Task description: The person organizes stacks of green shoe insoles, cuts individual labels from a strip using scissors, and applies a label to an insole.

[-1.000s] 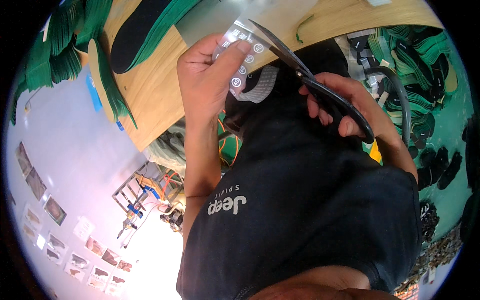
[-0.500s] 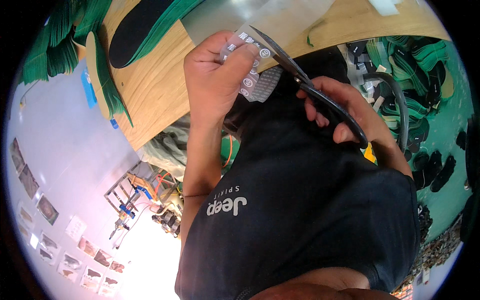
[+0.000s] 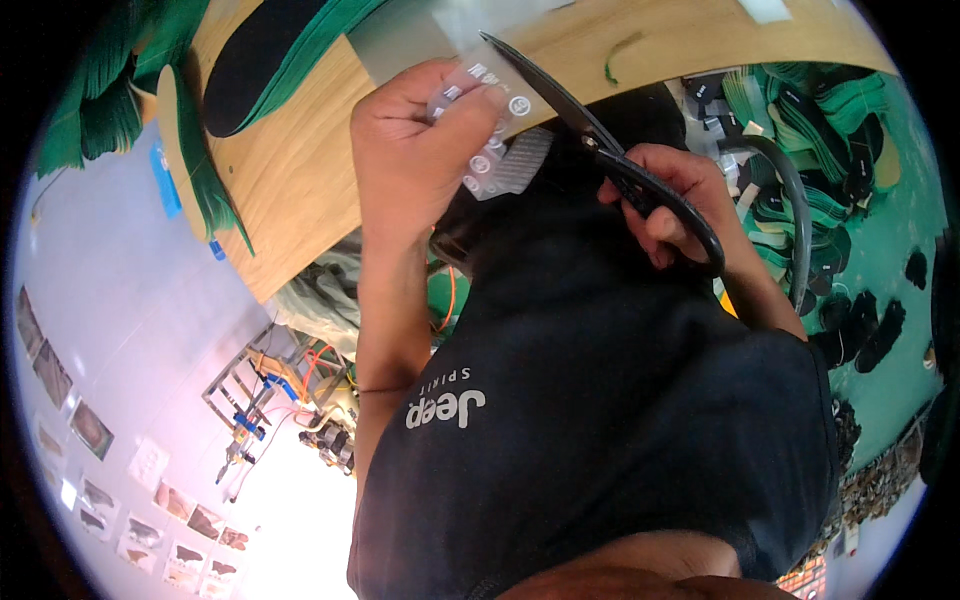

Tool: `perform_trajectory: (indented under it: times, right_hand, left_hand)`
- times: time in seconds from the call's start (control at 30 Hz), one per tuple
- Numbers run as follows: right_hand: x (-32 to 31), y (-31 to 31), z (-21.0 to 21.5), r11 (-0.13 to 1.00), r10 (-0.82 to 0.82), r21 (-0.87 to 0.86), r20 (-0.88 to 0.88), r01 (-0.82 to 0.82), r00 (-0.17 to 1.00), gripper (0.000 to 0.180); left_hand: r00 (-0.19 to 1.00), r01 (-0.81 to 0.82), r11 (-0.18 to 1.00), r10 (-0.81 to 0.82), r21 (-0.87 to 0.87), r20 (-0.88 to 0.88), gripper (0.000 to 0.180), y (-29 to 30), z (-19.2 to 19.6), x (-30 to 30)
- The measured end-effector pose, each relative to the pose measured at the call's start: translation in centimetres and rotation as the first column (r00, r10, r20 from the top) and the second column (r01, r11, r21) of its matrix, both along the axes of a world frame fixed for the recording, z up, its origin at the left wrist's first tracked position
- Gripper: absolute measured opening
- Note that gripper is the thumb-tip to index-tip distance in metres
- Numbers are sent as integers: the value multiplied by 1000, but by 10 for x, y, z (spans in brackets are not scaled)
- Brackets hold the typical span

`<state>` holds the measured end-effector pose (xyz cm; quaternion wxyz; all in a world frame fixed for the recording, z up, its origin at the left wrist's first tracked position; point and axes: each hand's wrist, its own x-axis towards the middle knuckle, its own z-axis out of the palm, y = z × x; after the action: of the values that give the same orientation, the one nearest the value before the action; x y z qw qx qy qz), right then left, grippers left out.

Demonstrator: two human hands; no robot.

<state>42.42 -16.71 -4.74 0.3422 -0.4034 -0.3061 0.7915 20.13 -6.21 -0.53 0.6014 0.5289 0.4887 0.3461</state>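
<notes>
My left hand [image 3: 405, 150] is closed on a small translucent printed plastic sheet [image 3: 518, 104], thumb on top, at the table's near edge. White marks show on the sheet, and a grey patterned piece [image 3: 527, 160] juts out below it. My right hand [image 3: 700, 190] grips black-handled scissors [image 3: 545, 92] through the handle loops. Their dark blades point up and left, just beyond the sheet's right edge; whether they touch it I cannot tell. Behind the fingers lies a larger translucent sheet [image 3: 500, 14] on the wooden table [image 3: 295, 170].
Stacked black and green insoles [image 3: 265, 65] lie at the table's far left, beside a tan-topped stack [image 3: 180, 150] at the edge. Right of me are heaps of green and black insoles [image 3: 820, 120] and a curved grey bar [image 3: 797, 200]. A green thread [image 3: 612, 65] lies on the table.
The clear sheet that stretched up and right past the blades no longer shows there. The scissor blades have swung slightly left and upward. My left hand still holds the printed piece.
</notes>
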Motion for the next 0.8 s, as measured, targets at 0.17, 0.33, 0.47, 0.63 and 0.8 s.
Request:
perform_trajectory:
  times: [0.17,0.33,0.47,0.63,0.8]
  right_hand:
    - [15,-28,-16,971,-140,199,9,135,990,53]
    - [43,-31,9,757,-509,539,131,370,851,60]
    - [70,3,38,513,-749,821,287,249,598,46]
    - [121,67,68,490,-827,871,454,30,331,28]
    - [129,141,81,664,-728,734,678,-143,99,32]
  left_hand:
    - [1000,15,996,-15,89,1,8,-9,7,-15]
    - [951,209,614,56,761,-306,6,13,-3,2]
    - [766,589,476,-71,653,-639,15,6,-14,29]
    - [723,687,498,-544,529,-426,12,-41,10,48]
    - [814,525,457,-24,718,-580,15,-6,-15,46]
